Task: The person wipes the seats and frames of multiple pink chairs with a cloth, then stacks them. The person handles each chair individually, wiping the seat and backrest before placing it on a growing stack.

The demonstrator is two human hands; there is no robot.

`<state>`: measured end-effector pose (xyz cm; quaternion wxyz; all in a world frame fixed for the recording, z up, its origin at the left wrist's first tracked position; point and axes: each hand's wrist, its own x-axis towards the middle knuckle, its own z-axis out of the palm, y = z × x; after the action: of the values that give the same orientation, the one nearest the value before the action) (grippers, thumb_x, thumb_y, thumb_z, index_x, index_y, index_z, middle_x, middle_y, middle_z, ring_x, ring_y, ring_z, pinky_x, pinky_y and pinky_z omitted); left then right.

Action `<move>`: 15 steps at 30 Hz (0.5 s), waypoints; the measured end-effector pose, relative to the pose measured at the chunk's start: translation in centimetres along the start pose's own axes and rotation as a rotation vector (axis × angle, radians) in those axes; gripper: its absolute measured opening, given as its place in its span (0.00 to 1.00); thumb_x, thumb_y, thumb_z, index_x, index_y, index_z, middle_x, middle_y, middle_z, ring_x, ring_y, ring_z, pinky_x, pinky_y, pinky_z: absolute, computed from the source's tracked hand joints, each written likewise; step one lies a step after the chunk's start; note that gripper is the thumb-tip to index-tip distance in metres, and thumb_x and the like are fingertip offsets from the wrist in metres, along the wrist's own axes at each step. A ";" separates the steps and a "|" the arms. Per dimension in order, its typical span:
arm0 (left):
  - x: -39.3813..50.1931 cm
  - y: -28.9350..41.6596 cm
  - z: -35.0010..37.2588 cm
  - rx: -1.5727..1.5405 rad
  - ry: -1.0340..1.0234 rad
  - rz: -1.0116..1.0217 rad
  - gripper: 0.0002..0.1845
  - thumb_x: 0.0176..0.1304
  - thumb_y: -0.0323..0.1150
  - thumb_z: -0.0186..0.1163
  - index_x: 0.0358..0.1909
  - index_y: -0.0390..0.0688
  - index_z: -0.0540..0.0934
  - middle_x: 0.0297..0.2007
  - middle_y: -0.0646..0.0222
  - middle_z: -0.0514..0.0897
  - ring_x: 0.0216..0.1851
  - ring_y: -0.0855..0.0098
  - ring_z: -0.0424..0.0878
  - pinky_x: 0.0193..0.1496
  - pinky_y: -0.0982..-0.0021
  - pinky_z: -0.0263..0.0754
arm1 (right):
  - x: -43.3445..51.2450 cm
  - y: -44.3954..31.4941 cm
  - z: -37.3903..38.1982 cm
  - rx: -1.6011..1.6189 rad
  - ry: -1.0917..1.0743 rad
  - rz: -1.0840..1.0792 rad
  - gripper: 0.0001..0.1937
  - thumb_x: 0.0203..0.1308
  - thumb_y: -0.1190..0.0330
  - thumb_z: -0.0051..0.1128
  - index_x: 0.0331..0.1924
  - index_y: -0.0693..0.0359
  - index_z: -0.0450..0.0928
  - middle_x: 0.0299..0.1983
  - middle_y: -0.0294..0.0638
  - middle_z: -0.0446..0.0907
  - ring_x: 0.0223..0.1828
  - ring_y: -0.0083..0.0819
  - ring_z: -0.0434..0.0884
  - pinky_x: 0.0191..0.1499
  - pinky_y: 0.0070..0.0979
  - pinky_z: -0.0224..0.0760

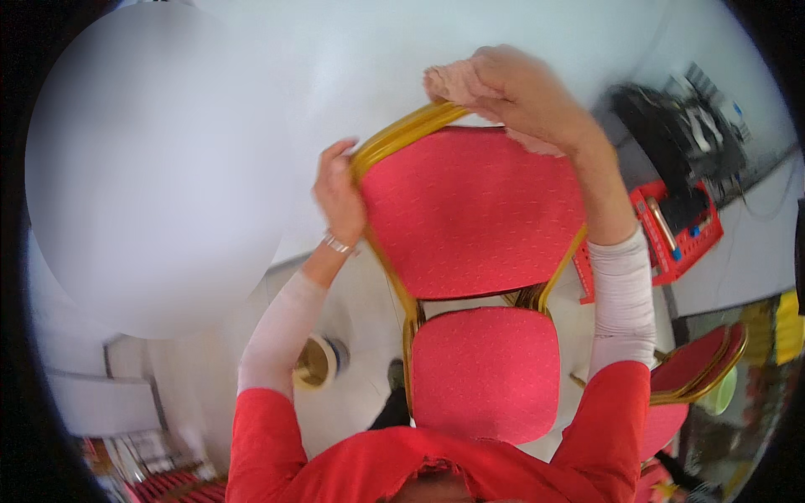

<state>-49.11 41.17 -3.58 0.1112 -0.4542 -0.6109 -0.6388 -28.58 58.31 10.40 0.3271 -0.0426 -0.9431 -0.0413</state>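
Note:
A chair with a gold metal frame (402, 133) stands before me, with a padded red backrest (471, 214) and a red seat (484, 374). My left hand (339, 192) grips the frame at the backrest's upper left corner. A pink cloth (459, 82) is bunched in my right hand (528, 94), against the top rail. Part of the cloth hangs below that hand, over the backrest's upper right edge. More gold frame parts show behind the backrest, as of stacked chairs.
At the right are a red plastic crate (685, 251) holding items and a black bag (654, 119). More red-and-gold chairs (698, 371) stand lower right, by a green container (720, 393). A white bucket (317, 361) is on the floor at the left. A pale panel (104, 402) stands lower left.

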 end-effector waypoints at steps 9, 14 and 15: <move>-2.8 -5.6 -6.8 -0.523 0.193 -0.316 0.15 0.73 0.39 0.45 0.43 0.36 0.75 0.33 0.66 0.78 0.33 0.74 0.76 0.42 0.71 0.74 | 7.9 -14.6 7.2 -0.241 -0.526 -0.265 0.06 0.51 0.70 0.54 0.34 0.51 0.79 0.34 0.38 0.79 0.41 0.38 0.79 0.41 0.33 0.73; -13.2 -13.3 -17.7 -0.396 0.115 -0.717 0.15 0.73 0.40 0.47 0.41 0.37 0.76 0.32 0.68 0.79 0.33 0.76 0.77 0.42 0.72 0.74 | 5.3 -19.7 18.2 -0.280 -1.308 0.006 0.09 0.44 0.66 0.57 0.34 0.51 0.77 0.31 0.38 0.77 0.38 0.37 0.78 0.37 0.35 0.70; -15.3 -14.4 -20.1 -0.366 0.096 -0.784 0.14 0.73 0.38 0.47 0.41 0.36 0.76 0.32 0.69 0.78 0.33 0.77 0.76 0.42 0.72 0.75 | 3.9 -20.5 20.9 -0.332 -1.331 -0.044 0.10 0.44 0.64 0.57 0.34 0.50 0.77 0.30 0.37 0.76 0.37 0.37 0.77 0.36 0.36 0.69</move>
<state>-59.52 20.42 -21.15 -0.1940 -0.1696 -0.6080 -0.7510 -46.66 40.39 -4.53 -0.3340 -0.0893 -0.9251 -0.1570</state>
